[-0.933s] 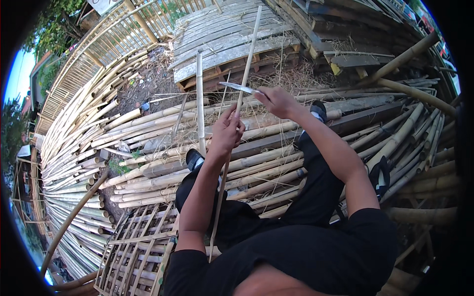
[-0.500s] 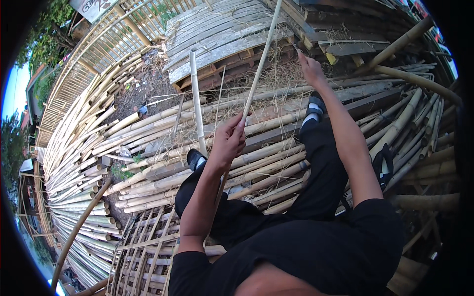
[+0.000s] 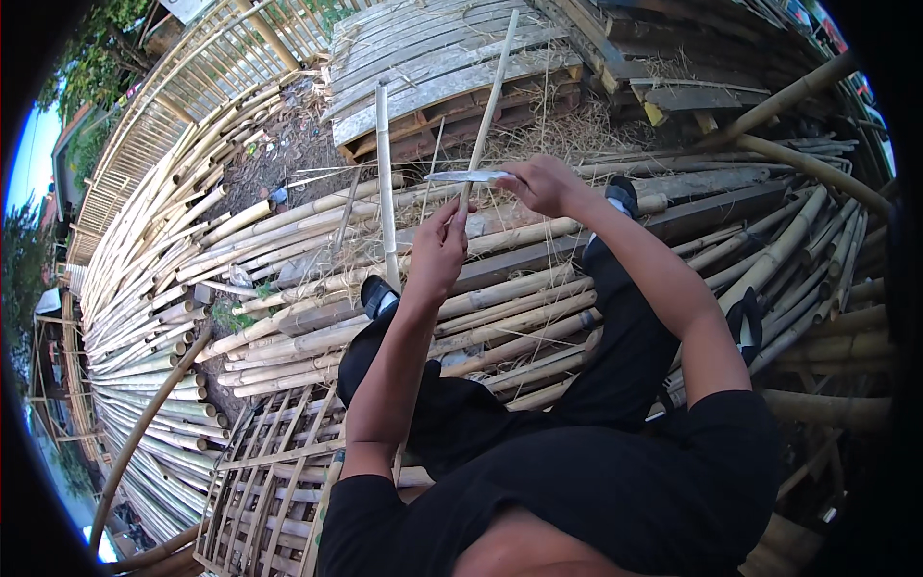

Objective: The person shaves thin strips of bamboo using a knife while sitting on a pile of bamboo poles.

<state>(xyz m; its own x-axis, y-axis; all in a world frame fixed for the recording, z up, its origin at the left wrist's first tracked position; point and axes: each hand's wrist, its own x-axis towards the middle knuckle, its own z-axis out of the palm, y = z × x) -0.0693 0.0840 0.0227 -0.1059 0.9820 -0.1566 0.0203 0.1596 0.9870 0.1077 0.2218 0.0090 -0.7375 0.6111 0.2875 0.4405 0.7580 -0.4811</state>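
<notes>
A long, narrow bamboo strip slants up and away from me, its far end over the wooden platform. My left hand is closed around it at mid-length, and its lower part runs down beside my left forearm. In my right hand is a knife, gripped by the handle, which the fingers hide. The knife's blade points left and lies across the strip just above my left fingers. Whether the edge bites into the bamboo I cannot tell.
Bamboo poles lie under and around my feet, with more stacked at left. A slatted wooden platform stands ahead. One upright split bamboo piece is left of my hands. A woven bamboo lattice sits lower left; thick poles cross at right.
My right hand has come in from the far right to the strip, bringing the knife blade across it. The left hand keeps its hold, and the strip's far end sits lower in view.
</notes>
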